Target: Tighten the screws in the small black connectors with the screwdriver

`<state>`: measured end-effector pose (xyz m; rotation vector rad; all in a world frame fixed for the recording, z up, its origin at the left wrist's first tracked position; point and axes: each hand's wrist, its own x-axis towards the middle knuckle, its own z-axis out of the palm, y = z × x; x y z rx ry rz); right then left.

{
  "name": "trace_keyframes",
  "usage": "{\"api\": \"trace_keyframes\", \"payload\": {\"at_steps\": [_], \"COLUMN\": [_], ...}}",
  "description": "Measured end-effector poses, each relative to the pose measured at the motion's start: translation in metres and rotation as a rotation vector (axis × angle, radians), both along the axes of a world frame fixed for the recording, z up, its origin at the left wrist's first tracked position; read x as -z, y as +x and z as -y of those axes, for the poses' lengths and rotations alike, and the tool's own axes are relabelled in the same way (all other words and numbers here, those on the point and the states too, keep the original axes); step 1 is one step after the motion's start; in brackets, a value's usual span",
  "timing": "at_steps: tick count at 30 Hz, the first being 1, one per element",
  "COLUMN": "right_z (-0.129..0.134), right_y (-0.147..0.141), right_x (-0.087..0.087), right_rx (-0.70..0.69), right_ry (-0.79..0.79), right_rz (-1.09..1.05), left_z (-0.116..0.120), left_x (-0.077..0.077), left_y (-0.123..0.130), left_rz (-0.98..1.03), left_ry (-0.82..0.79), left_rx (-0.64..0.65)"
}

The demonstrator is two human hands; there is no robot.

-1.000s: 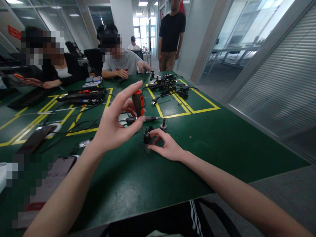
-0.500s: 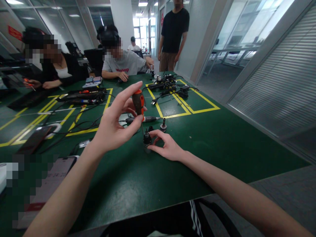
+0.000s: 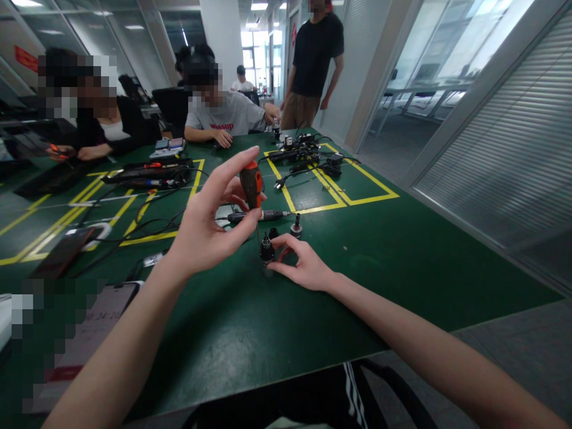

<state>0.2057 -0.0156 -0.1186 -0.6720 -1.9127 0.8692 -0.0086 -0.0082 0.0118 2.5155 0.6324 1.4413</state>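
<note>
Head view: left hand (image 3: pixel 208 217) has the orange-and-grey screwdriver (image 3: pixel 250 186) pinched by its handle, index finger over the cap, shaft pointing down beside a small black part (image 3: pixel 267 250). Tip contact: cannot tell. Right hand (image 3: pixel 308 268), thumb and forefinger curled narrow, steadies that part upright on the green table (image 3: pixel 214 351). Just behind: dark pen-shaped tool (image 3: pixel 274 215), lying flat; small metal-based piece (image 3: pixel 296 227), standing. Writing: co-worker's grey T-shirt (image 3: pixel 239 113), red letters, apparently "Wissup"; phone screen (image 3: pixel 100 322), blurred digits, possibly "24:20"; red wall sign (image 3: pixel 27 58), illegible.
</note>
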Motion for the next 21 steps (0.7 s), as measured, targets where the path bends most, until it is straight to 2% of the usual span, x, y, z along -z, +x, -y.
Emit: {"api": "trace_keyframes", "payload": {"at_steps": [17, 21], "right_z": [-0.001, -0.0013], "right_y": [0.0002, 0.0005], "right_x": [0.0033, 0.0038], "right_rx": [0.004, 0.01], "right_ry": [0.026, 0.034], "right_rz": [0.01, 0.021], "left_z": [0.0005, -0.0012], "left_x": [0.001, 0.0012], "left_y": [0.0, 0.0006], "left_rz": [0.009, 0.036], "left_ry": [-0.017, 0.029], "left_rx": [-0.002, 0.039]}}
